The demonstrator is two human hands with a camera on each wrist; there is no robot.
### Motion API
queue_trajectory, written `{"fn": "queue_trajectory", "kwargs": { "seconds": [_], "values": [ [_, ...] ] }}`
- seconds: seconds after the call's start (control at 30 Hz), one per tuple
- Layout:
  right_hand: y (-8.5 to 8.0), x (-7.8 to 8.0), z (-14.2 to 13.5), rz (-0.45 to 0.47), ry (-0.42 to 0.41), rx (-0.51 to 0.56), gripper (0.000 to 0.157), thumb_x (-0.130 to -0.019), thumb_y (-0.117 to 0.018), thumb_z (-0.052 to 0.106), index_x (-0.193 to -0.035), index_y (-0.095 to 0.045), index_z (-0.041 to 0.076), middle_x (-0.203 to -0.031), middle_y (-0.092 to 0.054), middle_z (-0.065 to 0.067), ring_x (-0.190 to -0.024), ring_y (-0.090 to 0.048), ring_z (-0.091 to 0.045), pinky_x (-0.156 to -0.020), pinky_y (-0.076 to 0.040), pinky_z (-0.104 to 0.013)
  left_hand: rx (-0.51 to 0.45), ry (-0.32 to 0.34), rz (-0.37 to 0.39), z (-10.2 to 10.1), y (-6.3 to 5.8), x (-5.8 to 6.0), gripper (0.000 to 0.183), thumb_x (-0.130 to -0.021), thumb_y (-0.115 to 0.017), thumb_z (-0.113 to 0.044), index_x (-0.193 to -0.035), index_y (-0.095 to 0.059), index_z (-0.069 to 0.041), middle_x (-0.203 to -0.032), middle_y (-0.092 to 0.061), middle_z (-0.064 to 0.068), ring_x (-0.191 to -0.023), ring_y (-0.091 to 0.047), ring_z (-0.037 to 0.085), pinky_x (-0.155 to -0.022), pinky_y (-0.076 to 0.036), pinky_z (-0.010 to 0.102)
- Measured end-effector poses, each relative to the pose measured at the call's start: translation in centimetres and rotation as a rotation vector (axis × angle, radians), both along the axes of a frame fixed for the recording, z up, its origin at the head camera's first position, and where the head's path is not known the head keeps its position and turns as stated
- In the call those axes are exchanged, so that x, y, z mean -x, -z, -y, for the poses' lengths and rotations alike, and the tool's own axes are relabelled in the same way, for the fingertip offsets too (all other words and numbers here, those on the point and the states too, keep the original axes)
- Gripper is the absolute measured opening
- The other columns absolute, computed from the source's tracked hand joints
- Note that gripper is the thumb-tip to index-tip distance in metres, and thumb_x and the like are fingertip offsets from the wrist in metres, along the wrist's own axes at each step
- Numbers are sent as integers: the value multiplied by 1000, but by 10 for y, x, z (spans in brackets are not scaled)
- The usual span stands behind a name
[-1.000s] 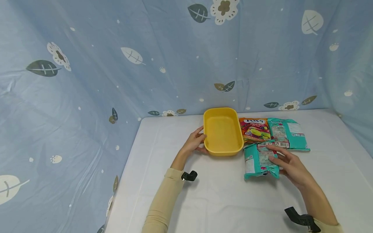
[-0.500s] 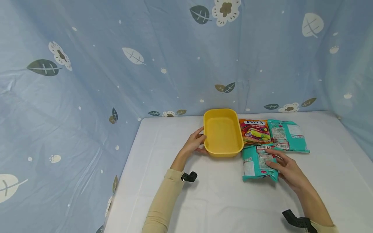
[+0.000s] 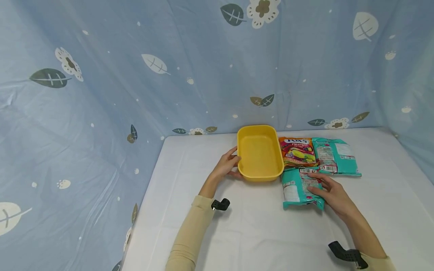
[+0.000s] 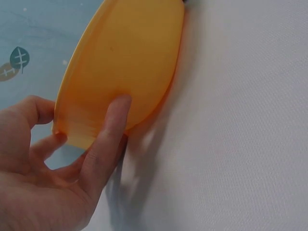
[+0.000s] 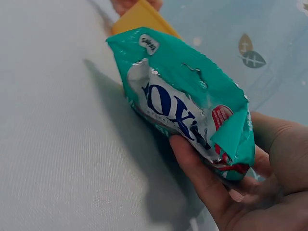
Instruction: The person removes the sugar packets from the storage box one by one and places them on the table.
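A yellow plastic tray point(image 3: 260, 154) stands on the white-covered table in the head view. My left hand point(image 3: 226, 165) holds its left side near the front corner, with one finger at the rim; in the left wrist view the fingers point(image 4: 118, 115) lie against the outer wall point(image 4: 144, 48). My right hand point(image 3: 333, 192) grips the right end of a teal Fox's candy bag point(image 3: 293, 194) in front of the tray's right corner. Its back label faces up. In the right wrist view a finger point(image 5: 192, 163) lies along the printed front point(image 5: 168, 103), which faces the table.
An orange Fox's Fruits candy bag point(image 3: 298, 151) lies against the tray's right side. Beside it rests another teal candy bag point(image 3: 339, 157). A blue curtain point(image 3: 203, 67) with leaf patterns hangs along the table's back and left edges.
The held teal bag has shifted slightly left and toward me with my right hand, then stayed nearly still. The left hand and tray keep their places.
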State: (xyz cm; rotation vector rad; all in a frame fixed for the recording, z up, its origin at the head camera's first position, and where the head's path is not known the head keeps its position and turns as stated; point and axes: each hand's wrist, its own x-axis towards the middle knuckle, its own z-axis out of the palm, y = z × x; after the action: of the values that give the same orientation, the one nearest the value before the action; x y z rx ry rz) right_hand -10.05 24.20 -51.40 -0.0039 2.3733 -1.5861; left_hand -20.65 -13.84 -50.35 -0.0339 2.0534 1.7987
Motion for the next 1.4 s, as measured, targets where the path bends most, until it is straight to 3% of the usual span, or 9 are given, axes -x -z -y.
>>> {"fn": "queue_trajectory", "kwargs": {
  "seconds": [0.2,0.4,0.47,0.57,0.63,0.7,1.1,1.4],
  "values": [
    [2,1,1,-66,-22,-70,62,-97,-61,34,-148,-39,6,-153,-29,-28,-127,-44,-49,-75,-55,-12,4,-1,8,-1,0,1,58,-99,-54,-27,-153,-32,-36,-138,-54,13,-105,-67,24,-69,-65,45],
    [-2,2,3,-207,-47,-230,53,-96,-63,29,-141,-49,5,-142,-47,-26,-122,-50,-42,-77,-45,-3,11,7,8,-1,0,1,58,-100,-53,-27,-153,-31,-36,-140,-52,15,-106,-67,25,-74,-64,47],
    [-3,1,5,-267,-49,-299,49,-95,-65,26,-137,-53,5,-137,-53,-25,-118,-53,-40,-81,-52,-12,11,6,9,-1,0,1,58,-100,-53,-27,-153,-31,-35,-140,-53,15,-107,-67,25,-73,-64,47],
    [-6,0,7,-305,-53,-372,46,-93,-67,23,-133,-55,3,-132,-56,-28,-112,-57,-45,-89,-60,-40,17,3,9,-1,0,1,58,-100,-53,-28,-154,-31,-34,-138,-54,14,-106,-67,25,-71,-65,46],
    [-9,-2,8,-304,-56,-408,47,-93,-68,23,-133,-55,2,-131,-56,-31,-109,-59,-49,-88,-57,-57,25,-1,8,-1,1,1,58,-100,-54,-29,-153,-32,-34,-137,-55,13,-105,-67,24,-70,-65,44],
    [-11,-2,8,-289,-62,-434,48,-92,-68,24,-132,-54,1,-130,-55,-33,-106,-60,-51,-86,-55,-63,31,-5,6,-1,2,1,58,-100,-54,-29,-153,-33,-34,-135,-56,12,-105,-68,23,-69,-65,42],
    [-16,-4,11,-234,-67,-505,50,-91,-67,23,-134,-53,1,-129,-55,-36,-107,-59,-54,-82,-56,-65,-42,-15,22,-3,0,1,57,-100,-54,-24,-152,-34,-34,-135,-56,13,-109,-66,27,-74,-63,53],
    [-18,-3,10,-230,-78,-499,51,-92,-68,27,-133,-53,1,-128,-54,-37,-106,-59,-54,-81,-55,-65,-27,-20,23,-2,-1,-1,58,-100,-54,-25,-153,-33,-34,-134,-56,12,-108,-67,26,-67,-65,44]
  ]
}}
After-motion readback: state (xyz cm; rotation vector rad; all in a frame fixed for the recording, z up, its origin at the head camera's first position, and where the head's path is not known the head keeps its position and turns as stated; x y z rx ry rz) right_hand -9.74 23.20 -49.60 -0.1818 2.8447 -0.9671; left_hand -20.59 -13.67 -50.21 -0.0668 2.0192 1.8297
